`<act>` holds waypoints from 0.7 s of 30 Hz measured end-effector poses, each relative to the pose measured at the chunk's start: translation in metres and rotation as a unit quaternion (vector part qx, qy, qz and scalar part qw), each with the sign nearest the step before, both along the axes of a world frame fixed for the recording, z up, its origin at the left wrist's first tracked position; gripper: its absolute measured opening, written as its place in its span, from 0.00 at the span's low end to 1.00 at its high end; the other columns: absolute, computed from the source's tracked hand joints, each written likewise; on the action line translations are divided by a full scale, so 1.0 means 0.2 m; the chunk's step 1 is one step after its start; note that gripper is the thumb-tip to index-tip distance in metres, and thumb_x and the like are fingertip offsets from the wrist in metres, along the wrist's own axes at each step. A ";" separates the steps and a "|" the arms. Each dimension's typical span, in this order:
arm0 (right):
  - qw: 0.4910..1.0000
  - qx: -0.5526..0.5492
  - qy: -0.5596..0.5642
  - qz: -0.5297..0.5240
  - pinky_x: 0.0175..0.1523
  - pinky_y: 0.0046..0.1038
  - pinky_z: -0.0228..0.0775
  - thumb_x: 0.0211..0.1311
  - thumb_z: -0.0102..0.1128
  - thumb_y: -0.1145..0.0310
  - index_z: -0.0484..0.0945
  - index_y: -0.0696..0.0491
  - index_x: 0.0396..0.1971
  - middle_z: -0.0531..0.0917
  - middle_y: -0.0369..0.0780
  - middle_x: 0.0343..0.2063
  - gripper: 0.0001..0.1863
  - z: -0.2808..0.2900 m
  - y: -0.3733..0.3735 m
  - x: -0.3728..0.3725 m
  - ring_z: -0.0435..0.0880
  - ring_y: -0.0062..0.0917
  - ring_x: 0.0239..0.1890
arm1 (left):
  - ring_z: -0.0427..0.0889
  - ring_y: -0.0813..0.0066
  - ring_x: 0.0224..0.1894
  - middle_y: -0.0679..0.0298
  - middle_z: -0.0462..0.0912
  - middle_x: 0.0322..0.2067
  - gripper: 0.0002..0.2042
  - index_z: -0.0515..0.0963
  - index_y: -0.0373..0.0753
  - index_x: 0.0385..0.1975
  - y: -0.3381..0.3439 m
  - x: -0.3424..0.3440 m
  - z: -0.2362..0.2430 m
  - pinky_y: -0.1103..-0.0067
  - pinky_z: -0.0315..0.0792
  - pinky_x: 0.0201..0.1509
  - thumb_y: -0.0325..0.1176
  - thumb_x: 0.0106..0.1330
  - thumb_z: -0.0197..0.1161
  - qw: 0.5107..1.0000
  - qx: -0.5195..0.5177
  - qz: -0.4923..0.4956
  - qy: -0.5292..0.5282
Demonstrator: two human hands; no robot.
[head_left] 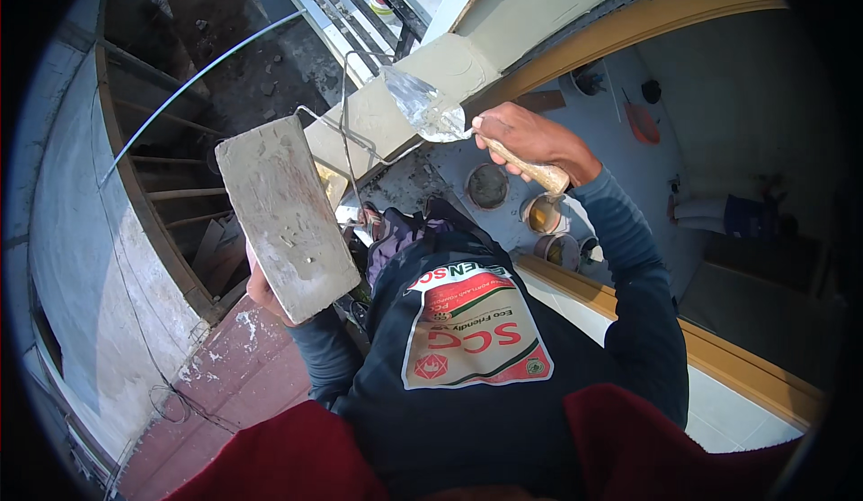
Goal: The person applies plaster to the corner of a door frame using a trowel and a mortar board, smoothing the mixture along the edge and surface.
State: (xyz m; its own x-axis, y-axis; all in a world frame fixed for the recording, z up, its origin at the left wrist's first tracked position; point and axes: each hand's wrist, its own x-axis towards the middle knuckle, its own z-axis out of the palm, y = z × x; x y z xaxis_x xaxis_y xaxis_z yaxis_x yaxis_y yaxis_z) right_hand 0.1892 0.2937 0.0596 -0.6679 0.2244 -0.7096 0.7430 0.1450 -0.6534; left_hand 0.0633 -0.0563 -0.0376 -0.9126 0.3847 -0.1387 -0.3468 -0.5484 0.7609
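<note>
My left hand (262, 292) grips a rectangular mortar board (286, 218) from beneath; the board hides most of its fingers and any handle. A thin grey smear and a few small lumps of mortar lie on the board's face. In my right hand (532, 137) is a pointed trowel (424, 110), held by its wooden handle. Its metal blade, partly coated with wet mortar, is over the plastered wall ledge (458, 62); whether it touches cannot be told. A bent metal rod (343, 105) crosses the ledge between board and trowel.
Below to the right stand several buckets, one with grey contents (487, 185), another lighter (544, 215). A wooden frame (737, 366) borders that opening. White sacks (701, 210) lie further right. At the left a pale pipe (207, 65) arches over a drop beside a curved wall (108, 222).
</note>
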 end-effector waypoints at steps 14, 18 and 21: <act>0.998 0.031 -0.008 -0.063 0.14 0.19 0.59 0.71 0.45 0.53 0.72 0.53 0.29 0.72 0.32 0.17 0.18 0.07 0.07 0.12 0.68 0.13 0.13 | 0.86 0.62 0.44 0.51 0.81 0.49 0.20 0.71 0.24 0.56 -0.02 0.03 -0.04 0.70 0.83 0.48 0.30 0.68 0.45 0.991 -0.087 0.060 0.083; 0.988 0.067 0.004 -0.142 0.14 0.22 0.63 0.71 0.45 0.53 0.71 0.55 0.30 0.72 0.33 0.18 0.20 0.05 0.14 0.21 0.69 0.15 0.13 | 0.86 0.62 0.44 0.50 0.81 0.49 0.22 0.70 0.24 0.57 -0.01 0.03 -0.03 0.69 0.83 0.48 0.34 0.69 0.43 0.993 0.064 0.058 -0.082; 0.984 0.071 -0.012 -0.162 0.14 0.22 0.63 0.71 0.45 0.52 0.71 0.55 0.30 0.72 0.33 0.18 0.20 0.03 0.15 0.21 0.69 0.16 0.13 | 0.86 0.59 0.44 0.47 0.82 0.47 0.21 0.72 0.23 0.54 -0.06 0.01 -0.09 0.66 0.82 0.49 0.33 0.67 0.48 0.990 -0.111 0.064 0.061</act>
